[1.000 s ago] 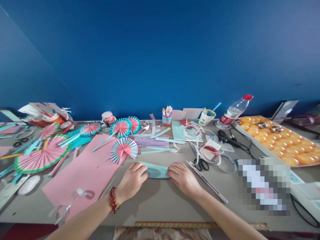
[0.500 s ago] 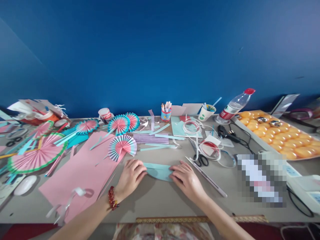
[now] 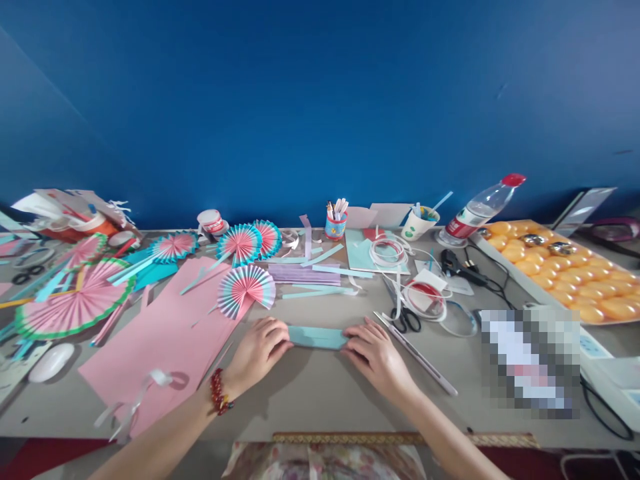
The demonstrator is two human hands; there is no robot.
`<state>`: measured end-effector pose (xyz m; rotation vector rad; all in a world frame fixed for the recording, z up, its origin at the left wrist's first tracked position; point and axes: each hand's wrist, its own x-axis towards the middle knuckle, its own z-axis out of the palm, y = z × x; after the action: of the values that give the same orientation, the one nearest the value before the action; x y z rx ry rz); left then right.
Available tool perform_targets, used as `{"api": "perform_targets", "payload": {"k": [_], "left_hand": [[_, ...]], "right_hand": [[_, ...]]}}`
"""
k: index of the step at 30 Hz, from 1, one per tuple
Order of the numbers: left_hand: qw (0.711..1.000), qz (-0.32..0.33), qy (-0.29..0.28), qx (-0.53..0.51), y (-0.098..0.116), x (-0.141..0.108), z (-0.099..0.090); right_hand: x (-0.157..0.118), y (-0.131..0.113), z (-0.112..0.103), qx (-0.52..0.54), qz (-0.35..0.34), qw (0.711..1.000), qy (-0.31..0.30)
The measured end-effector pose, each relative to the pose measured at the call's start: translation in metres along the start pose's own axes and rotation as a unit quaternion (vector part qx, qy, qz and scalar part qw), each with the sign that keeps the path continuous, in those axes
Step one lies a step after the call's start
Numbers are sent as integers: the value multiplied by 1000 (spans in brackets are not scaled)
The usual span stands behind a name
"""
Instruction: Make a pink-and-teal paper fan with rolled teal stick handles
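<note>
A narrow light blue paper strip [image 3: 317,337] stretches between my hands above the grey table, near the middle of the view. My left hand [image 3: 261,353] pinches its left end, and a red bead bracelet circles that wrist. The right end is held by my right hand [image 3: 376,355]. Behind my left hand lies a pleated pink, blue and lilac fan [image 3: 246,293]. A pink paper sheet [image 3: 150,347] is left of that hand. Just right of my right hand lies a slim craft knife [image 3: 417,357].
Black scissors [image 3: 407,320] and white cord coils [image 3: 390,252] lie at centre right. Behind are a pen holder [image 3: 337,227], a paper cup [image 3: 419,223] and a plastic bottle [image 3: 467,220]. An orange tray [image 3: 560,267] sits far right, more fans [image 3: 80,293] left.
The blue paper, wide and bulging toward me before, now shows as a narrower, straighter strip. Both hands still hold its ends. The view has shifted slightly.
</note>
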<state>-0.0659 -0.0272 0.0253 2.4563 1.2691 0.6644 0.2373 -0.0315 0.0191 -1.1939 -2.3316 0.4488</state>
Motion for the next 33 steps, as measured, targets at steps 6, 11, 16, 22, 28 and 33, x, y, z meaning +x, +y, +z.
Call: {"api": "perform_targets", "payload": {"k": [6,11,16,22,28,33], "left_hand": [[996,-79,44,-16,2,-8,5],[992,-100,74,-19,3,-14,9],[990,-113,70,39,4,-18,8],[987,-118,83,65,3,-18,10],[987,-116,85,75,2,-19,11],[986,-121,83,83,1,-20,12]], "right_hand": [[6,1,1,38,60,997,18],[9,0,3,42,85,995,29],[9,-1,6,23,97,994,33],[8,-5,6,0,95,995,40],[8,-5,7,-11,94,994,51],[8,-3,7,-16,86,995,45]]}}
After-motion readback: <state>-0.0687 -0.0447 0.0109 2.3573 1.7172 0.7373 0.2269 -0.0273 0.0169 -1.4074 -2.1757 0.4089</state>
